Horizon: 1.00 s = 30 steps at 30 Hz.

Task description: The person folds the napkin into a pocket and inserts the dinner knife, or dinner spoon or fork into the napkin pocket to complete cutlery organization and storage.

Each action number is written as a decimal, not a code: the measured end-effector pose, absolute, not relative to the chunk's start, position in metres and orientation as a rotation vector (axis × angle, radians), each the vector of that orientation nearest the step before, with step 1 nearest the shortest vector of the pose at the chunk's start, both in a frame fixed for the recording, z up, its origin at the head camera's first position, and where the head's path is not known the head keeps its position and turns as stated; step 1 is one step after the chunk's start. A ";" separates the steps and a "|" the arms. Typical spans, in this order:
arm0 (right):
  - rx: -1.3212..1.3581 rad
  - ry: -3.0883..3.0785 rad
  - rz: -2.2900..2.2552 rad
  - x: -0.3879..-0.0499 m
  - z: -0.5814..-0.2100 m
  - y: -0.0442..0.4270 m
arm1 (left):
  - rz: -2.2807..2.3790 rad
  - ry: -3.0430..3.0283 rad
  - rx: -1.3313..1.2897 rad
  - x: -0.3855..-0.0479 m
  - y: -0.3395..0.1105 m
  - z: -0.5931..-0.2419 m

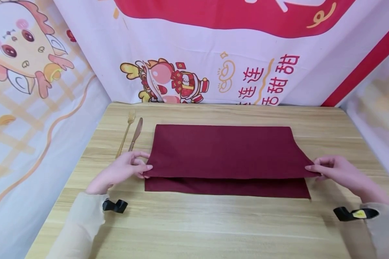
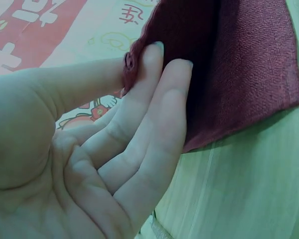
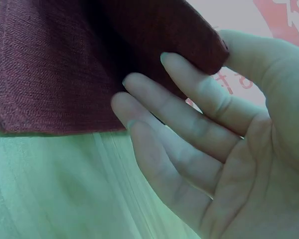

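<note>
A dark red cloth [image 1: 223, 151] lies folded over on the wooden table, its upper layer raised a little along the near edge. Below that edge a strip of the lower layer [image 1: 227, 187] shows. My left hand [image 1: 126, 167] pinches the upper layer's near left corner between thumb and fingers; the left wrist view shows the hem [image 2: 132, 64] caught there. At the near right corner, my right hand [image 1: 335, 171] pinches the same layer, and in the right wrist view the corner [image 3: 217, 55] sits between thumb and forefinger. The other right fingers are spread beneath it.
A gold fork [image 1: 126, 133] and a table knife [image 1: 136, 133] lie left of the cloth, close to my left hand. Printed fabric [image 1: 194, 46] hangs behind the table [image 1: 194, 230], with more along the left and right sides.
</note>
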State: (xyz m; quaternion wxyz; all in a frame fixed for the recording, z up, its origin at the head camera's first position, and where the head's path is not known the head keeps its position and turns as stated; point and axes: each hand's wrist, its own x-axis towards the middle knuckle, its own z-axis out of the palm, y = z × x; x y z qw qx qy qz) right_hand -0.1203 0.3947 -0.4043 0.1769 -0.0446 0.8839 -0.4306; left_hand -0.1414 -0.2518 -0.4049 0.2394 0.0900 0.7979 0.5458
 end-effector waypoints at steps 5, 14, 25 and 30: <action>-0.204 2.460 -1.264 -0.117 -0.408 0.394 | 1.420 2.178 0.307 -0.136 -0.256 -0.404; -0.296 2.444 -1.167 -0.111 -0.415 0.396 | 1.348 2.155 0.338 -0.131 -0.258 -0.411; -0.177 2.244 -1.237 -0.111 -0.426 0.393 | 1.319 2.109 0.285 -0.133 -0.254 -0.419; -0.223 2.258 -1.262 -0.107 -0.428 0.395 | 1.286 2.099 0.332 -0.132 -0.254 -0.419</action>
